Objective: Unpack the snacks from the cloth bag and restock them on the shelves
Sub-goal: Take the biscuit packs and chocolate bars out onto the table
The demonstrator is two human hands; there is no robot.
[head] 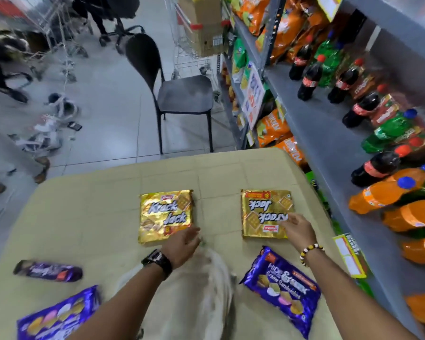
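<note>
Since foil packs are light, slick and hold brittle biscuits, pinching the 2 long edges seems best. Head view: left gold pack (pixel 166 214) and right gold pack (pixel 263 209) lie flat on the table (pixel 84 217), beyond the cloth bag (pixel 216 278). Right hand (pixel 298 228) extended, straight fingers resting on the right gold pack; left hand (pixel 182 244) blurred at the other's corner, grip unreadable.

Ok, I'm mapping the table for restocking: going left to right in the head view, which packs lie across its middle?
small purple pack → left Krack Jack pack → right Krack Jack pack
</note>
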